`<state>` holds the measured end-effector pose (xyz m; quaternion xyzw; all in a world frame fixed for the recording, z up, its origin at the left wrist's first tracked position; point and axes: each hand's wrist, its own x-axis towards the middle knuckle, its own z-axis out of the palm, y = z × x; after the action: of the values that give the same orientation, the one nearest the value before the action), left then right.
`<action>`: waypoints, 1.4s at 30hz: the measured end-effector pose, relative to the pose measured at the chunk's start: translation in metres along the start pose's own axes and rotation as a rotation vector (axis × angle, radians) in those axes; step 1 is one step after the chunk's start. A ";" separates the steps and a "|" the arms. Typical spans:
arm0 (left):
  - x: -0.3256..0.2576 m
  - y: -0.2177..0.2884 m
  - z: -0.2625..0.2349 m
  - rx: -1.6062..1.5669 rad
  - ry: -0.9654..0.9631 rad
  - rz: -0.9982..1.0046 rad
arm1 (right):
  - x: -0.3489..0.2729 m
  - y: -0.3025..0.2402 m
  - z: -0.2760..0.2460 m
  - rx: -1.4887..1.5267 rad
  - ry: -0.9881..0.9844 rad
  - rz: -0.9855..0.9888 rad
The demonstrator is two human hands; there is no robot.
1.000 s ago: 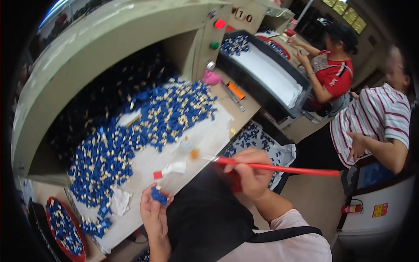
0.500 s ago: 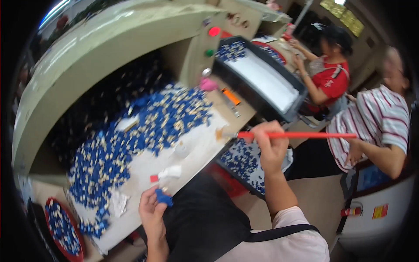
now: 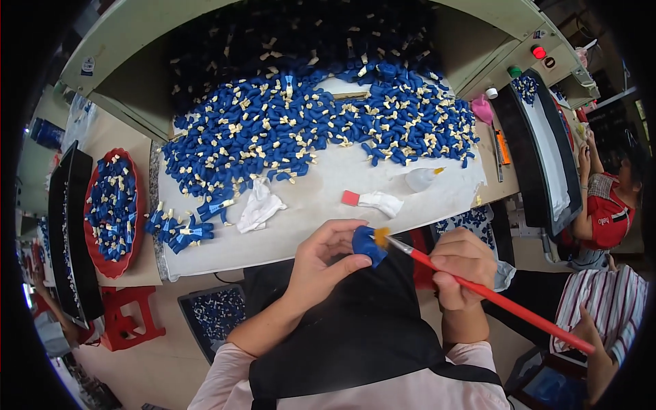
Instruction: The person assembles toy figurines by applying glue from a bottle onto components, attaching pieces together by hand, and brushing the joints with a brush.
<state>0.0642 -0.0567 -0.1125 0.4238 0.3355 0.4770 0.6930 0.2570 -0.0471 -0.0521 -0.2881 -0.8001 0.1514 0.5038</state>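
Our left hand (image 3: 321,256) is curled, with its fingers pinched shut on a small blue piece (image 3: 367,244). Our right hand (image 3: 463,266) is closed in a fist around a red brush (image 3: 492,295). Its orange tip touches the blue piece at 3 o'clock. The big pile of blue pieces (image 3: 307,130) lies at 12 o'clock on the white table (image 3: 328,198). A white rag (image 3: 260,205) sits at 10 o'clock from our left hand. A red tray (image 3: 96,266) of blue pieces sits far off at 9 o'clock. Half a second ago our right hand held the brush higher and away from the blue piece. Now we have brought both hands close together.
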 end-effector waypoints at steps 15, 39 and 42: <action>0.009 -0.005 0.004 0.480 0.105 0.208 | 0.007 -0.002 0.008 -0.021 -0.042 -0.003; 0.015 -0.014 -0.010 -0.680 -0.292 -0.331 | 0.002 0.003 0.009 -0.073 -0.030 0.025; 0.010 -0.008 0.002 -0.667 -0.262 -0.314 | 0.001 -0.006 -0.018 -0.105 -0.003 0.097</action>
<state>0.0722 -0.0492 -0.1200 0.1759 0.1315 0.3899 0.8943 0.2709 -0.0523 -0.0400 -0.3524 -0.7927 0.1341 0.4790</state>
